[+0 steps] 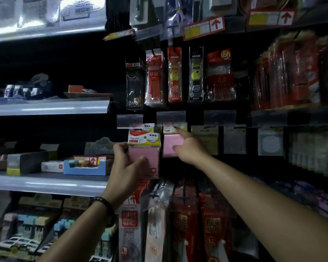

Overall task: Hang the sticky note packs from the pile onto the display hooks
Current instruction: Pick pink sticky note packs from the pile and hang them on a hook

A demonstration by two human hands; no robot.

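My left hand [130,163] grips a pink sticky note pack [146,157] with a white, red and yellow header card, held upright in front of the hook row. To its right a second pink pack [171,146] hangs on a display hook [175,127]. My right hand [188,148] holds that second pack, thumb on its lower front, forefinger stretched up to the header card at the hook. Another header card shows just behind the pack in my left hand. The pile of packs is out of sight.
Pen refill packs [175,74] hang in the row above. Pale note pads [235,140] hang to the right on the same rail, red packets [186,220] below. Grey shelves [49,183] on the left carry a blue box [85,167] and cartons.
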